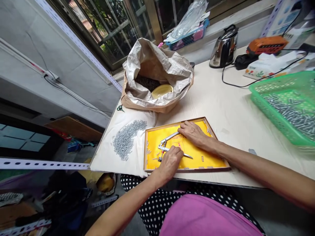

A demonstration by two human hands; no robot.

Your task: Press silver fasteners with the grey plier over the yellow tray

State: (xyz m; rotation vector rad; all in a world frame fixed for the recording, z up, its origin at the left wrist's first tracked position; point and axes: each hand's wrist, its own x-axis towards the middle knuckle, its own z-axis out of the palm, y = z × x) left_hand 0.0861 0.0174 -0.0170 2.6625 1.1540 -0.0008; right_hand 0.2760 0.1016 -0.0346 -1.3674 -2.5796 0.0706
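A shallow tray with a brown rim (211,126) and a yellow bottom lies at the table's front edge. In it is a silver plier-like hand tool (163,147), its two long handles spread wide, with a spring between them. My left hand (171,160) is closed over the lower handle, whose tip sticks out to its right. At the end of the upper handle, my right hand (193,132) has its fingers curled on it. Several small metal pieces (148,151) lie loose in the tray, mostly at its left side. What the fingertips touch is partly hidden.
A pile of small metal pieces (128,137) lies on white cloth at left. Behind stands an open woven sack (157,105) holding a yellow dish (162,91). Small green scissors (120,108) lie beside it. At right are a green basket (273,126) of metal pieces and a kettle (222,49).
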